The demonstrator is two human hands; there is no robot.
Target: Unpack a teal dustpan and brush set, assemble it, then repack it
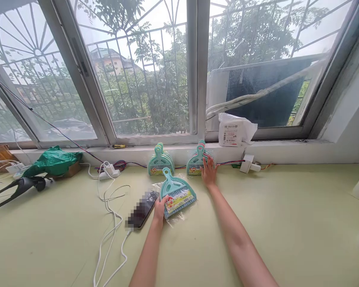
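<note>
My left hand (159, 208) is closed on the lower left edge of a teal dustpan and brush set (178, 194) in clear wrapping, tilted above the green table. Against the wall below the sill, my right hand (209, 171) rests with fingers spread on the front of a stack of similar dustpan sets (194, 163). A second stack of dustpan sets (160, 162) leans upright to its left. Both stacks show teal fronts with coloured edges behind. The left thumb lies over the label of the held set.
A phone (143, 211) with a white charging cable (124, 255) lies left of my left hand. Further left are a power adapter (109, 171) and a green plastic bag (55, 161). A white package (236, 130) stands on the sill, above a white plug device (250, 164).
</note>
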